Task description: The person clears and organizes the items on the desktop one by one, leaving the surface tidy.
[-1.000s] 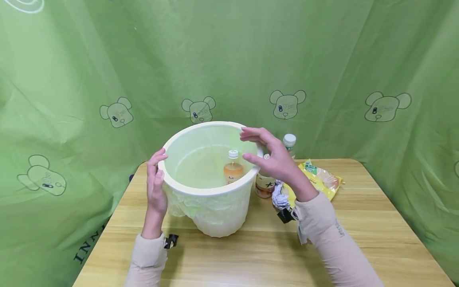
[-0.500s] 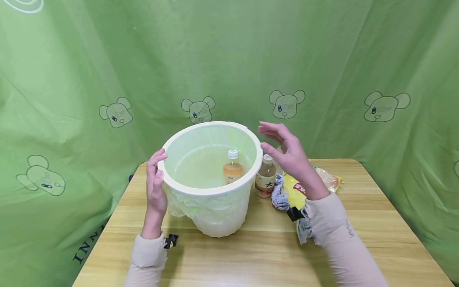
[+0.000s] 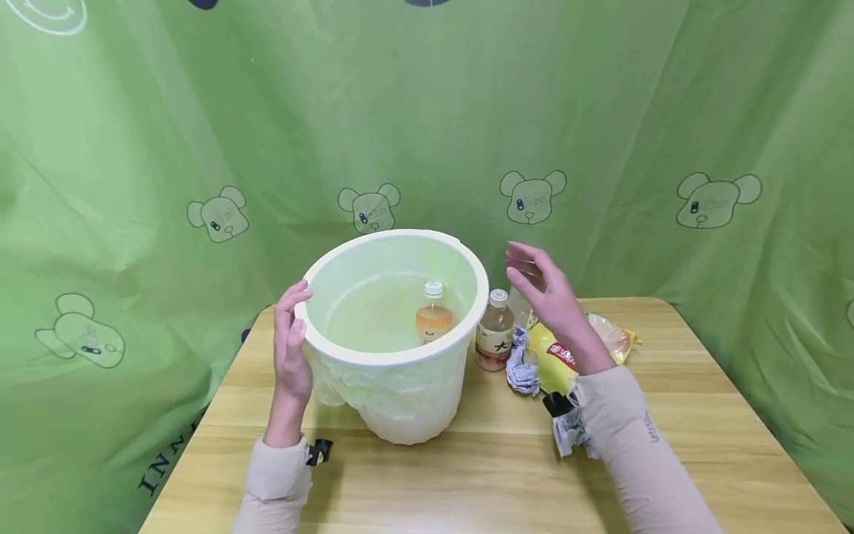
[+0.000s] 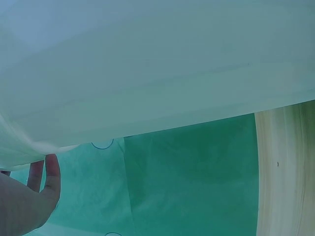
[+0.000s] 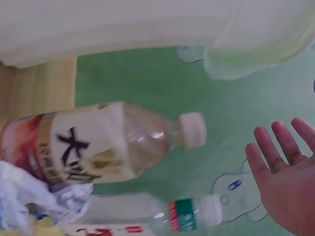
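While both hands sit at the bin, the scene reads so:
Left hand (image 3: 291,348): flat against the left wall of the white bin (image 3: 400,371), fingers straight, thumb at the rim.
Right hand (image 3: 543,297): fingers spread, holding nothing, raised right of the bin, above the clear bottle (image 5: 162,216).
Bin: mid-bench (image 3: 667,445), lined with a green bag; one amber bottle (image 3: 434,315) stands inside.
Tea bottle (image 3: 495,330): just right of the bin.
Crumpled paper (image 3: 522,367), yellow packet (image 3: 557,360): further right.

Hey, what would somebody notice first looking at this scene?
The white bin lined with a pale green bag, mid-table, with a small amber bottle standing inside. The left hand rests on its left wall; the right hand hovers open over the bottles and yellow snack packet beside it.
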The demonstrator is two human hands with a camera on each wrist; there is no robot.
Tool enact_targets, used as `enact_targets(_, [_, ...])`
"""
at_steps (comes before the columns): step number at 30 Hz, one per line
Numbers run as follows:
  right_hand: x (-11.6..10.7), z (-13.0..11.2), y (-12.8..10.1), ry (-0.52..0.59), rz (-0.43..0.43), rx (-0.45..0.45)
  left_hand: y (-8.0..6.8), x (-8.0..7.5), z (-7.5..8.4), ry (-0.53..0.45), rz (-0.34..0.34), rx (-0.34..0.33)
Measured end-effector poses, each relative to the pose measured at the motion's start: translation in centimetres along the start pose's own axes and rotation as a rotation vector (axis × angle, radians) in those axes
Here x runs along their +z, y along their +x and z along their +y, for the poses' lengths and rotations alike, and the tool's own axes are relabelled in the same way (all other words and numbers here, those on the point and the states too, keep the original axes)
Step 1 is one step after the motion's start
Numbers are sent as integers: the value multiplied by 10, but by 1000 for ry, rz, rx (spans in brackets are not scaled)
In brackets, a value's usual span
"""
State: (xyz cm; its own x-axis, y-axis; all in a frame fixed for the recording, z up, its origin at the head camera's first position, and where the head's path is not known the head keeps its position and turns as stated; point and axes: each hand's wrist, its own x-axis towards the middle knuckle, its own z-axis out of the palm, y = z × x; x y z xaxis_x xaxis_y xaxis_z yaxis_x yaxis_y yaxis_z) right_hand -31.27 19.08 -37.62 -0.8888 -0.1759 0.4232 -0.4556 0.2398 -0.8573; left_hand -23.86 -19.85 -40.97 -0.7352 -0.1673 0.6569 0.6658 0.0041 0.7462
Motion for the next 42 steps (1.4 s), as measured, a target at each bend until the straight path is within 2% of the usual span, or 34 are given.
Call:
enact_targets(11, [2,49,-7,0,-80,143,-1,0,-2,7,9,6])
enact_targets(22, [8,79,-18,24,-177,283,-2,0,-1,-1,7,-1])
enact_targets(35, [20,94,-25,33,-204,306,-1,0,-2,5,8,14])
enact_targets(42, [21,102,-27,-13,-200,319,-1,-1,-4,1,4,19])
